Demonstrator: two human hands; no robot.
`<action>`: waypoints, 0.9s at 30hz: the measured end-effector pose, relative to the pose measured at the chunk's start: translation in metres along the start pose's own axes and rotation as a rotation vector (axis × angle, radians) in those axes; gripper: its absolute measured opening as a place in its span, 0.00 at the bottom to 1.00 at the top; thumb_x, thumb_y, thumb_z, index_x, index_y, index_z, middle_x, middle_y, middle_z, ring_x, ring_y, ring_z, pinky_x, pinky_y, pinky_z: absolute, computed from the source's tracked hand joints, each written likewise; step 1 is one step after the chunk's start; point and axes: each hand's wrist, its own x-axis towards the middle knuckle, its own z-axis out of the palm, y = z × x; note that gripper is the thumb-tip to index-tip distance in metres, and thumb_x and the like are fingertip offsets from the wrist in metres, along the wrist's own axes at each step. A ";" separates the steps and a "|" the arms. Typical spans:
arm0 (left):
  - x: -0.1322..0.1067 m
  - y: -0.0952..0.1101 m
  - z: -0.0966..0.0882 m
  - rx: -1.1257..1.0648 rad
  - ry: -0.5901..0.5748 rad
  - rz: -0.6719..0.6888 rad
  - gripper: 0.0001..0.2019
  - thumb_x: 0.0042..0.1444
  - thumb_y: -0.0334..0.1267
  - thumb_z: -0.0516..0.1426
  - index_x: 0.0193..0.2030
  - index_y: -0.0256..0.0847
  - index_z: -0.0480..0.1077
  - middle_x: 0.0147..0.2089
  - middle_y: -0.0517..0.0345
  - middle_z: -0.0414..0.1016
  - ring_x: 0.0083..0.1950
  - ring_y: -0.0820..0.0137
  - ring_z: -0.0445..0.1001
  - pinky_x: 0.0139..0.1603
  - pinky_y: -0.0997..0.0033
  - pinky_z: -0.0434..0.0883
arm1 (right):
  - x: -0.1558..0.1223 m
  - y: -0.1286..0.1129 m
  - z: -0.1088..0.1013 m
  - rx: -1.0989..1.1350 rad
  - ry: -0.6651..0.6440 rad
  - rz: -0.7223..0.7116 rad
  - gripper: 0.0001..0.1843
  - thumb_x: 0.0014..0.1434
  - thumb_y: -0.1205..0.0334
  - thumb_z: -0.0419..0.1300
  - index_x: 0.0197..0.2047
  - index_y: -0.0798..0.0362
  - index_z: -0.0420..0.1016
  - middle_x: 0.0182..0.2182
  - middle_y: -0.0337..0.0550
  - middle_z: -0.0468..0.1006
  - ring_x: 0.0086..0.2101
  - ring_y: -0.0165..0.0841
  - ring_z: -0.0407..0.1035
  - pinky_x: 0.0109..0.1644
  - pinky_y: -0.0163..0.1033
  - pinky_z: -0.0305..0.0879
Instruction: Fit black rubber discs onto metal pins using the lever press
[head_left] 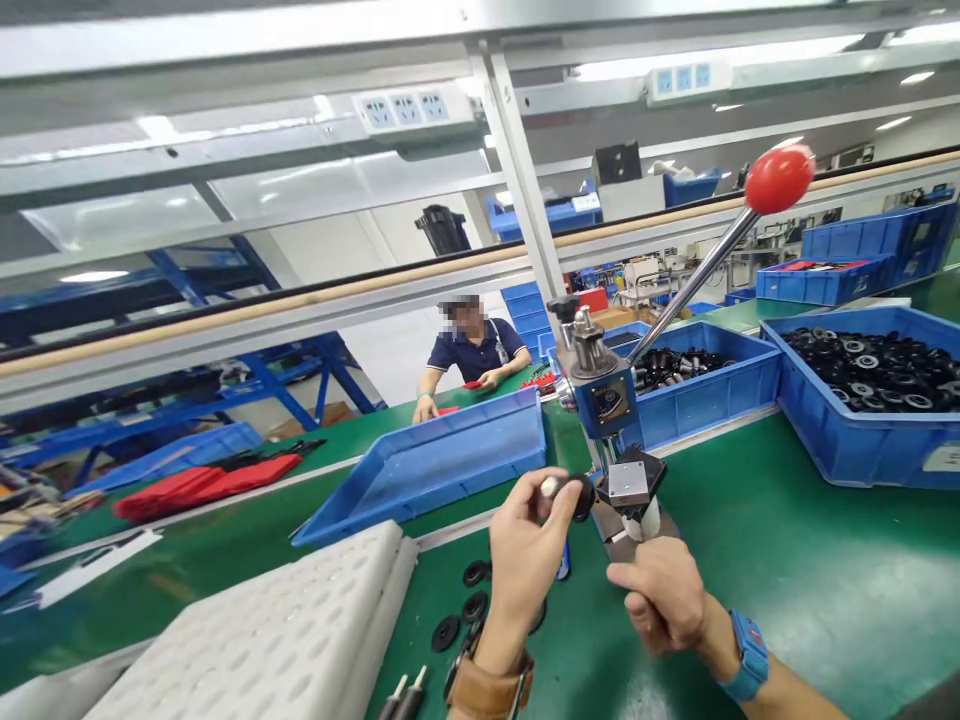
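Observation:
My left hand [525, 540] is closed, pinching a black disc-like part [582, 497] between thumb and fingers. A small white tip [551, 487] shows at those fingers; I cannot tell whether it belongs to the part or covers a fingertip. Just right of it stands a hand press [604, 400] with a long lever and a red knob [780, 180]. My right hand [667, 595] is curled in front of the press's metal block [628, 482]. A whitish piece [649, 518] rises between that hand and the block; whatever the fingers hold is hidden.
Loose black rings [445, 633] and white-tipped dark rods [409, 695] lie by my left forearm, beside a white foam tray [255, 630]. Blue bins [847, 440] of black parts stand at right. Beyond a shallow blue tray [450, 460], a co-worker [476, 345] handles red pieces.

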 end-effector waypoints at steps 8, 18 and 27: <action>0.041 0.025 0.046 0.221 -0.302 -0.008 0.15 0.51 0.46 0.63 0.21 0.39 0.68 0.20 0.68 0.57 0.24 0.75 0.56 0.27 0.73 0.54 | 0.049 0.034 -0.053 -0.224 0.246 0.112 0.14 0.67 0.71 0.51 0.51 0.53 0.75 0.31 0.42 0.79 0.28 0.32 0.73 0.33 0.37 0.68; 0.032 0.008 0.059 -0.091 -0.376 -0.024 0.15 0.56 0.48 0.61 0.33 0.36 0.77 0.31 0.55 0.78 0.32 0.67 0.73 0.33 0.72 0.66 | 0.268 0.055 -0.125 0.066 0.652 0.275 0.17 0.68 0.66 0.55 0.58 0.64 0.69 0.48 0.49 0.75 0.50 0.33 0.71 0.52 0.40 0.69; 0.032 0.005 0.063 -0.010 -0.315 0.005 0.14 0.55 0.47 0.62 0.29 0.37 0.76 0.26 0.58 0.74 0.28 0.70 0.69 0.27 0.74 0.62 | 0.275 0.047 -0.126 0.349 0.508 0.590 0.15 0.68 0.64 0.58 0.29 0.59 0.75 0.17 0.30 0.68 0.15 0.21 0.63 0.20 0.31 0.65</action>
